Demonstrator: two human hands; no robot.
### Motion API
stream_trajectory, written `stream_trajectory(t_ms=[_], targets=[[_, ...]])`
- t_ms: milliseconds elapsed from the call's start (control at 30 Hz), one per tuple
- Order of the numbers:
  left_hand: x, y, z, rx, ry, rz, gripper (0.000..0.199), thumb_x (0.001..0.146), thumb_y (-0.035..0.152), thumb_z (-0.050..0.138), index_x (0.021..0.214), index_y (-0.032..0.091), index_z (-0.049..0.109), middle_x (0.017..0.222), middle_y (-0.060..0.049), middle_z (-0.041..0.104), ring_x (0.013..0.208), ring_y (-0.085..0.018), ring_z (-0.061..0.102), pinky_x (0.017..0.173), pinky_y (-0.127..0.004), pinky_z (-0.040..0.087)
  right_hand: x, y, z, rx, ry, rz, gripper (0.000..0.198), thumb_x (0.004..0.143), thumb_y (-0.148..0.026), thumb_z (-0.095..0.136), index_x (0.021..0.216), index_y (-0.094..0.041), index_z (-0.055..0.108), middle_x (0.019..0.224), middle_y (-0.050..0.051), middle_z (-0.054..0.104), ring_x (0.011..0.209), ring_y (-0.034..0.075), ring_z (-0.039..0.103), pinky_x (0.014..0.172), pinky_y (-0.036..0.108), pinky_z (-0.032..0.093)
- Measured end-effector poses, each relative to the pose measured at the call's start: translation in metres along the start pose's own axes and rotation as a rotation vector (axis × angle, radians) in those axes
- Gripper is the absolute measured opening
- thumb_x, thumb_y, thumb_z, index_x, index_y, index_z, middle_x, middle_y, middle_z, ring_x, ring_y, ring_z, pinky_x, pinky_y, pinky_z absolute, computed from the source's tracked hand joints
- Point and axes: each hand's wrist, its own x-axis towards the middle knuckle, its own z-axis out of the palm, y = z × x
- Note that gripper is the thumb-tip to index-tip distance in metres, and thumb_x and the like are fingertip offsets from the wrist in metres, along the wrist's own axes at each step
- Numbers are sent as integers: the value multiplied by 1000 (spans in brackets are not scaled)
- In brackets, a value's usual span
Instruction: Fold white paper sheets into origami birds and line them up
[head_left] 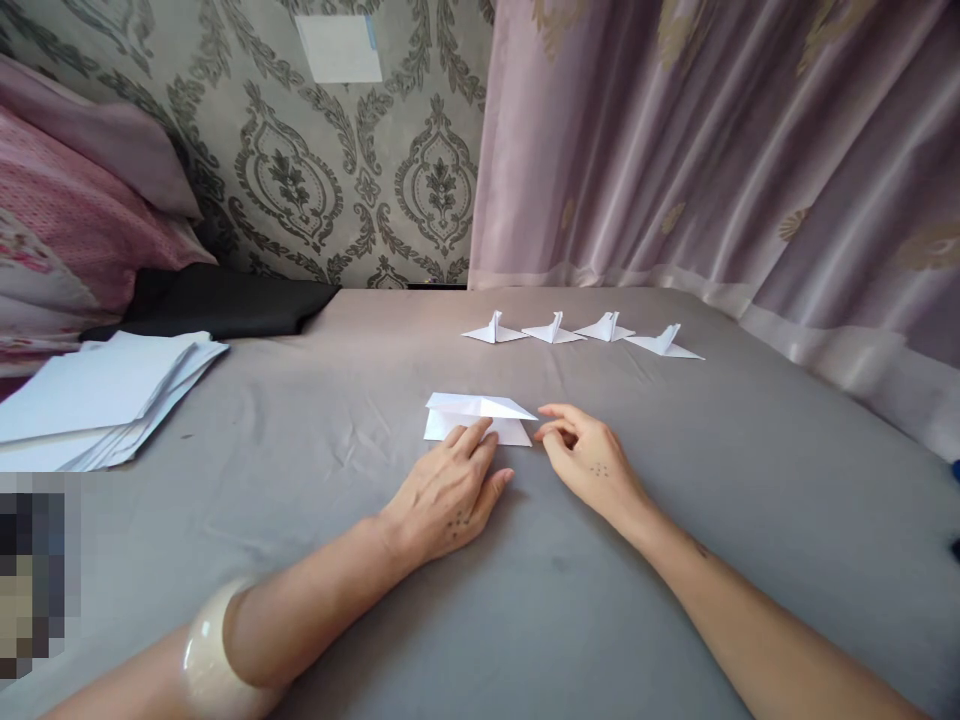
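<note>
A folded sheet of white paper lies on the grey bed cover, with creases along its length and a pointed fold at its right end. My left hand rests on its near edge, fingers stretched out and the thumb apart. Just off the paper's right tip is my right hand, its thumb and index finger curved with a small gap between them; nothing shows in its grip. Behind, several folded white paper shapes stand in a row, each with flat wings and an upright middle.
At the left lies a stack of white paper sheets, beside a folded black cloth. The grey cover is slightly wrinkled. A pinkish curtain hangs along the right and back. Part of a person, blurred, shows at the lower left.
</note>
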Motion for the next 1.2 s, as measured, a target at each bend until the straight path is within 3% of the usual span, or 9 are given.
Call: stream_trajectory(t_ms=[100, 200, 300, 467, 567, 700, 900, 1000, 1200], targets=[[2, -2, 2, 52, 16, -7, 44, 98, 34, 33, 132, 8, 44, 144, -21, 42, 112, -31, 56, 93, -46, 48, 2, -3, -1, 196, -126, -47, 41, 75, -12, 44, 113, -22, 56, 111, 4, 72, 67, 12, 62, 64, 25, 46], [8, -8, 5, 68, 45, -20, 47, 96, 25, 33, 140, 8, 34, 151, -22, 32, 122, -32, 52, 96, -47, 47, 3, -8, -3, 247, -211, -62, 67, 71, -8, 40, 134, -31, 40, 137, 2, 57, 42, 4, 40, 49, 23, 39], [18, -21, 8, 78, 74, -17, 48, 92, 16, 34, 139, 6, 33, 150, -23, 33, 129, -32, 47, 100, -45, 45, 2, -9, -4, 193, -249, -77, 82, 73, -8, 39, 147, -38, 19, 148, 4, 45, 39, 4, 29, 52, 25, 41], [41, -40, 9, 66, -39, 21, 37, 85, 8, 36, 118, 12, 54, 122, -16, 58, 99, -24, 63, 87, -39, 52, 2, -3, -1, 106, -317, -99, 87, 78, -12, 38, 151, -35, -1, 152, 6, 38, 52, 8, 46, 71, 34, 48], [52, -46, 11, 102, -36, 92, 28, 87, 13, 40, 106, 13, 60, 110, -15, 61, 104, -27, 58, 93, -43, 49, 3, 1, 2, 72, -319, -94, 86, 79, -12, 36, 152, -33, -4, 152, 5, 39, 69, 13, 56, 82, 39, 47], [55, -44, 16, 33, 27, 118, 25, 90, 16, 40, 109, 13, 56, 114, -14, 60, 115, -26, 53, 101, -40, 45, 4, 4, 6, 74, -299, -100, 85, 79, -12, 37, 152, -29, -1, 149, 6, 42, 87, 17, 60, 90, 41, 44], [56, -28, 12, 120, -119, 36, 26, 95, 19, 35, 111, 11, 55, 110, -14, 61, 108, -27, 57, 98, -41, 46, 3, 12, 1, 110, -110, -51, 72, 75, -7, 40, 144, -24, 27, 132, 6, 61, 67, 11, 60, 78, 33, 50], [56, -16, 11, 185, -126, 9, 31, 97, 24, 33, 113, 9, 54, 113, -16, 58, 110, -29, 54, 98, -44, 45, 3, 18, -3, 46, -3, -80, 59, 76, -7, 43, 134, -20, 41, 115, 5, 69, 81, 13, 64, 83, 31, 49], [44, -7, 5, 130, -130, 36, 35, 96, 40, 40, 115, 13, 54, 116, -15, 55, 111, -30, 51, 96, -45, 46, 0, 8, 6, -97, 5, -193, 27, 79, -33, 63, 103, -21, 63, 99, 4, 66, 89, 19, 60, 80, 30, 47]])
